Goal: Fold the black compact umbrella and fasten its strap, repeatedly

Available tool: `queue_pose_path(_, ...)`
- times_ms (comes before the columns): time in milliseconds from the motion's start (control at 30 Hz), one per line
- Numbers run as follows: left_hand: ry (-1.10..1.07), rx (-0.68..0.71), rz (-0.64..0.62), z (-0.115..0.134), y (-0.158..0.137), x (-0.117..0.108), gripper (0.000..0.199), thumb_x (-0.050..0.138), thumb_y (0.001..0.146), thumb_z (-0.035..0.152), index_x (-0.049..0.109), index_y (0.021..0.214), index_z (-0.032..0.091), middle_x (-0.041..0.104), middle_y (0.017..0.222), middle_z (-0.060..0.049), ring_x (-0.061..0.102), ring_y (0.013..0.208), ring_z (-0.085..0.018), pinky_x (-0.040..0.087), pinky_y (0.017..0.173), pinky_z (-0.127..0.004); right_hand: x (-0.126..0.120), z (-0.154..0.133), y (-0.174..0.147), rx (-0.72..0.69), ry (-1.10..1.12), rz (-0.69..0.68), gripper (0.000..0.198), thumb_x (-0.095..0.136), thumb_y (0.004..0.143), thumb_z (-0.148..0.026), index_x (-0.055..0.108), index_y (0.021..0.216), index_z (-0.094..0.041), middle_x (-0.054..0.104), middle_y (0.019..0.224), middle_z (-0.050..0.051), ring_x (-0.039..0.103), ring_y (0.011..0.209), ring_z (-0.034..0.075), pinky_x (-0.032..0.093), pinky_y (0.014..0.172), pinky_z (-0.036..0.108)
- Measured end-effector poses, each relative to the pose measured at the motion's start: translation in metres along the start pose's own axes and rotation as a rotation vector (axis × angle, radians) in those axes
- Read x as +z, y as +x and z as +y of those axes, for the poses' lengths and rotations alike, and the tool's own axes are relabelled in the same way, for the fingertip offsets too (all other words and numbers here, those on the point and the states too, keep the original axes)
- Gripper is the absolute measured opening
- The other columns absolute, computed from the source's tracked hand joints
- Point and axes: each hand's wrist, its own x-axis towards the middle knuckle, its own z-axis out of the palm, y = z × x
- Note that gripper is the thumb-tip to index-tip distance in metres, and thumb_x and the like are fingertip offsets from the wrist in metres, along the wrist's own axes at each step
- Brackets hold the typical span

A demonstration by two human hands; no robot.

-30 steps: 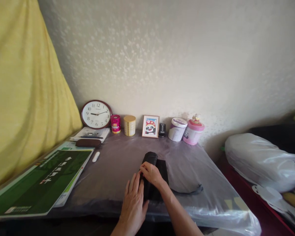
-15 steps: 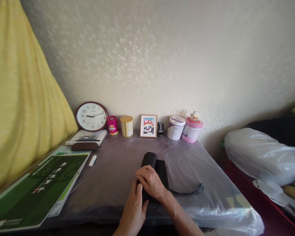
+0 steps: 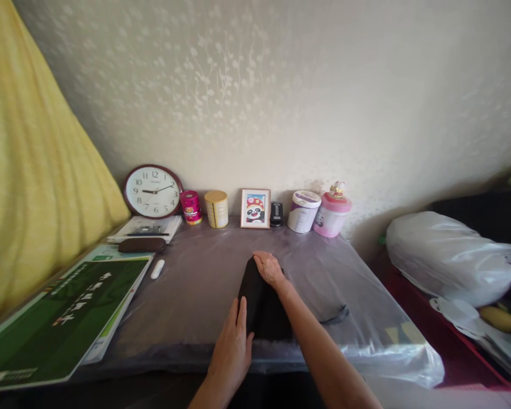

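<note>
A black folded cloth bundle [image 3: 262, 312] lies near the front of the table, its left part raised like a roll. My right hand [image 3: 269, 268] reaches over its far end, fingers bent together around the top edge. My left hand [image 3: 232, 343] is at the near left side, fingers along the edge and thumb on the near end, holding it. The undersides of both hands are hidden. A dark strap end [image 3: 336, 316] lies on the plastic table cover to the right of my right forearm.
On the left lie a green book [image 3: 68, 312], a brown case [image 3: 142, 245] and a small white object [image 3: 157, 269]. A clock [image 3: 153, 191], tins, a framed panda picture [image 3: 255, 209] and tubs [image 3: 304, 212] line the wall. Right of the table sits a white plastic bag [image 3: 447, 264].
My right hand has moved away from my left, up to the bundle's far end. The bundle looks wider and flatter on top. The strap end has shifted slightly left. The view has tilted a little.
</note>
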Motion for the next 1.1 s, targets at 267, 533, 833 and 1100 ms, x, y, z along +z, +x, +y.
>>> queue_pose_path(267,-0.040,0.026,0.029,0.000,-0.001,-0.002,0.062,0.035,0.083,0.018,0.012,0.140,0.016,0.032,0.142,-0.018,0.038,0.127,-0.028,0.042,0.098,-0.045,-0.045,0.037,-0.045,0.390,0.069,0.132,0.033,0.036,0.088,-0.028,0.063,0.102,-0.014,0.066,0.102,0.012,0.061,0.097,0.021,0.044,0.087,0.035)
queue_pose_path(533,-0.026,0.033,0.025,0.001,-0.001,-0.006,0.061,0.036,0.083,0.018,0.013,0.140,0.011,0.033,0.140,-0.020,0.039,0.127,-0.029,0.043,0.097,-0.043,-0.049,0.010,-0.084,0.480,0.292,-0.004,0.036,0.049,0.083,-0.038,0.058,0.108,-0.015,0.065,0.073,0.002,0.060,0.058,0.013,0.045,0.044,0.020)
queue_pose_path(833,-0.009,0.012,0.019,0.003,0.000,-0.008,0.062,0.038,0.081,0.016,0.017,0.139,0.009,0.032,0.141,-0.021,0.039,0.127,-0.028,0.043,0.098,-0.040,-0.048,-0.030,-0.071,0.528,0.556,-0.063,0.038,0.057,0.076,-0.025,0.052,0.113,-0.016,0.062,0.079,0.001,0.057,0.055,0.010,0.045,0.038,0.017)
queue_pose_path(1100,-0.040,0.023,0.013,-0.002,0.001,-0.009,0.062,0.038,0.079,0.017,0.019,0.137,0.008,0.033,0.141,-0.021,0.039,0.127,-0.029,0.043,0.097,-0.042,-0.024,-0.048,-0.052,0.522,0.588,-0.057,0.048,0.056,0.076,-0.023,0.045,0.122,-0.015,0.064,0.090,0.005,0.061,0.057,0.011,0.048,0.037,0.018)
